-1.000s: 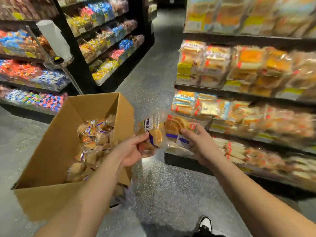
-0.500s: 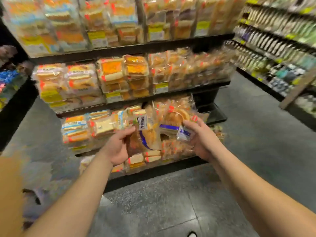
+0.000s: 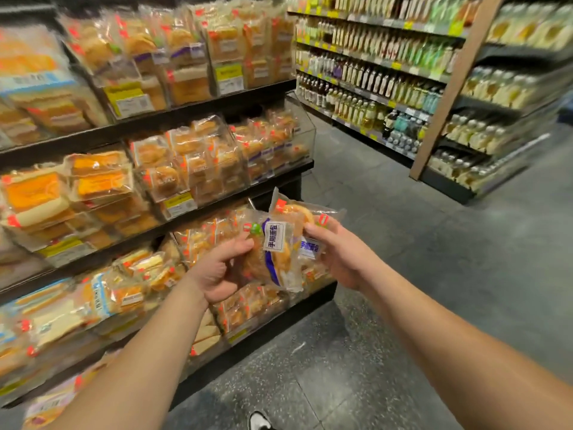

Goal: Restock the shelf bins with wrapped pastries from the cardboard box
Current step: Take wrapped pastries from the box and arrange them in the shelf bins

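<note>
My left hand [image 3: 217, 271] grips a clear-wrapped golden pastry [image 3: 273, 259] with a white and blue label. My right hand [image 3: 338, 252] pinches a second wrapped pastry [image 3: 297, 212] of the same kind, just behind and to the right of the first. Both packets hang in front of the right end of the lower shelf bins [image 3: 263, 305], which hold several similar wrapped pastries. The cardboard box is out of view.
A black shelf unit [image 3: 186, 113] stacked with wrapped breads fills the left. Clear bins [image 3: 304, 141] sit at its right end on the middle tier. Bottle shelves [image 3: 372, 72] line the aisle at the back right, with a wooden post [image 3: 449, 88]. Grey floor [image 3: 403, 274] lies to the right; my shoe [image 3: 259, 420] shows below.
The view has swung right, away from the cardboard box, along the bread shelf. Both hands keep their pastries and have moved toward the shelf's right end.
</note>
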A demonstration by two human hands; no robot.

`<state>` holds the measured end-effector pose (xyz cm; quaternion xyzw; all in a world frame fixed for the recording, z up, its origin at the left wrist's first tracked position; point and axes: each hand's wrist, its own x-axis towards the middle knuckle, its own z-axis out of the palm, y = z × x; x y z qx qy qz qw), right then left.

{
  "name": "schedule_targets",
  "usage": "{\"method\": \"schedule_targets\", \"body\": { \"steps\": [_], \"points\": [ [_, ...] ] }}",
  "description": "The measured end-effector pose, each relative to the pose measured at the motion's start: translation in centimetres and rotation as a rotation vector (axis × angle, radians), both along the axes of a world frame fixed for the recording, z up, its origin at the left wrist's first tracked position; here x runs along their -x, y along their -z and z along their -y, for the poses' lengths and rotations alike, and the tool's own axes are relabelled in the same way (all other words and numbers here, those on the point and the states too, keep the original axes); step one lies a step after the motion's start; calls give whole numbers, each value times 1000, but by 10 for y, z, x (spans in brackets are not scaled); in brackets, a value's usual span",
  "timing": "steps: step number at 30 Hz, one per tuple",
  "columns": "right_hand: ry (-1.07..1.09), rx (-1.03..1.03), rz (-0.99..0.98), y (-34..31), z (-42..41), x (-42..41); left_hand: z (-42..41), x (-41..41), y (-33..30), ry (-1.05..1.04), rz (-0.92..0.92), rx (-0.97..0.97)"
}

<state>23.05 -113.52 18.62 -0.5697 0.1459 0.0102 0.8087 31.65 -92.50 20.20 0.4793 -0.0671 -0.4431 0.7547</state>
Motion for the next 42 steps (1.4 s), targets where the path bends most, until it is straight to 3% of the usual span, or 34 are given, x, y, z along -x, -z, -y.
{"method": "schedule_targets", "body": {
  "steps": [7,12,15,26,37,42],
  "points": [
    [-126,48,-100,-11,71,-44,45,-72,18,77,38,-30],
    [-345,439,-219,-36,118,-123,76,-144,18,175,149,-83],
    [-432,573,-257,-41,127,-176,92,-192,16,246,193,-73],
    [-409,621,-267,-31,161,-288,130,-312,2,422,372,-266],
    [-289,1283,-656,-109,248,-385,193,-367,-21,596,1335,-846],
    [-419,1507,-733,-115,256,-443,229,-378,-7,572,1511,-987]
  ]
}}
